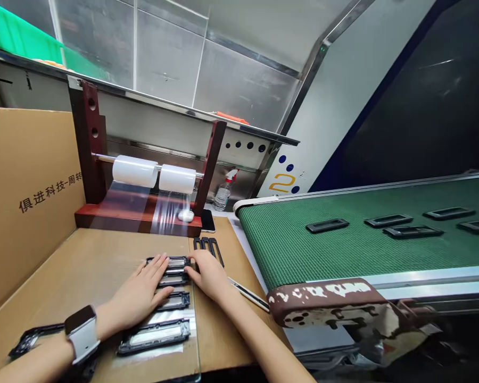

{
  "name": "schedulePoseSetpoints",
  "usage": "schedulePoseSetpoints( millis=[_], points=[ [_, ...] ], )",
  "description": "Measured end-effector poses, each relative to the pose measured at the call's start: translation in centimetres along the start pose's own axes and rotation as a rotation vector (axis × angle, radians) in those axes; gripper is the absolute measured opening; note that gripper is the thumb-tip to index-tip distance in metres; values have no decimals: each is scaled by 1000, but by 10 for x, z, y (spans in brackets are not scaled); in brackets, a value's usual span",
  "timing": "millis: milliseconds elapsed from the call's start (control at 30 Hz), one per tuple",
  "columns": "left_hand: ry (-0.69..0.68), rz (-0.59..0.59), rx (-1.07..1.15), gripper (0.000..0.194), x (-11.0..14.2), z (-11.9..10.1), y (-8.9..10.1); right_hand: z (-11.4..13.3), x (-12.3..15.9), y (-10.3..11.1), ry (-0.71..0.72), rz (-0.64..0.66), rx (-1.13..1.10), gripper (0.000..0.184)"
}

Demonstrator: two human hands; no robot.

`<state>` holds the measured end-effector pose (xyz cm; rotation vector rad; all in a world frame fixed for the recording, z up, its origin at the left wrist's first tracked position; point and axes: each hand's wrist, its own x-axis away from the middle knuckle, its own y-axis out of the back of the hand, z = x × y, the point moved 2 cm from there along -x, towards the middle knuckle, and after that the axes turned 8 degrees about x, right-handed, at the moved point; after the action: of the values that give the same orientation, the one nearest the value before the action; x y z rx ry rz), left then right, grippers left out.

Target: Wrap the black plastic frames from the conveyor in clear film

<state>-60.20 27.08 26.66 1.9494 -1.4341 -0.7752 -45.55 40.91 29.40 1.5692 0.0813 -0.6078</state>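
Note:
My left hand [149, 287] lies flat with outstretched fingers across the left ends of several black plastic frames with clear film in them. My right hand [209, 274] has its thumb and forefinger around the right end of the farthest black plastic frame [178, 261]. Nearer to me, another frame [171, 301] and a longer-looking one [157, 336] lie in the same column on a clear sheet. A further frame [35, 336] is partly hidden by my left forearm, which wears a watch [82, 330].
Two film rolls [134, 171] hang on a dark red wooden stand [143, 219]. Beyond my right hand are bare black frames [207, 247] and a slim white-and-black tool [249, 295]. A green conveyor belt [287, 250] carries several frames. At left stands a cardboard box [27, 159]; a spray bottle [222, 194] is behind.

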Motion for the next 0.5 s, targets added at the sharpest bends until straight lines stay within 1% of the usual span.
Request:
schedulePoseSetpoints(
  millis=[100, 167, 233, 300, 367, 433, 500],
  points=[
    [-9, 11, -114, 77, -3, 7, -4, 1, 19, 31, 10, 51, 110, 19],
    [-15, 13, -160, 77, -5, 15, -7, -11, 29, 62, -10, 98, 214, 24],
    [-16, 13, -190, 79, -8, 25, -10, -40, 32, 98, -80, 150, 353, 27],
    [-18, 6, -208, 80, -12, 36, -15, -79, 30, 136, -194, 197, 517, 26],
    [-23, -8, -219, 80, -18, 45, -20, -121, 27, 169, -323, 243, 676, 21],
    [-35, -35, -224, 79, -23, 49, -25, -156, 26, 192, -425, 294, 796, 20],
    [-67, -72, -223, 75, -26, 49, -25, -179, 27, 204, -471, 342, 870, 23]
  ],
)
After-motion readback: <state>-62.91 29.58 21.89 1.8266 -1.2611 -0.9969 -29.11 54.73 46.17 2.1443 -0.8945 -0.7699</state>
